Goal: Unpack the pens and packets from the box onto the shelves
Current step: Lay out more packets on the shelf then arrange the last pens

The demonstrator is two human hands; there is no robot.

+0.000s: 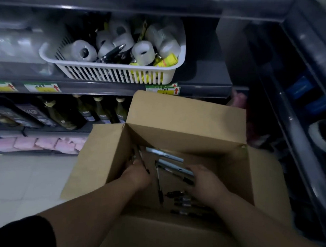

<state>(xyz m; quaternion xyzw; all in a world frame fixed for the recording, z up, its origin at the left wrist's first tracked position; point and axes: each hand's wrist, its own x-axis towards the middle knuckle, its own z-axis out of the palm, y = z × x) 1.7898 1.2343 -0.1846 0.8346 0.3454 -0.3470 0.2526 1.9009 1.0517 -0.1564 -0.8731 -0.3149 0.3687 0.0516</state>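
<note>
While both arms reach down into the open cardboard box (185, 135), the left hand (138, 173) sits at the box's left inner wall w/ fingers curled round a few dark pens (141, 160), grip closed on them. Right hand (205, 182) is at the box's right side, fingers closed on a flat grey packet (175, 167); a 2nd grey packet (164, 154) lies just behind it, toward the far wall. More loose pens (183, 199) lie on the box floor btwn & below the hands, one long pen (159, 186) running near-vertical. Box flaps are folded outward. Behind the box, on the shelf (204, 87), a white slotted basket (112, 73) holds tape rolls, yellow packs & a dark pen. Lower shelf left carries bottles (101, 110). View is dim & blurred.
</note>
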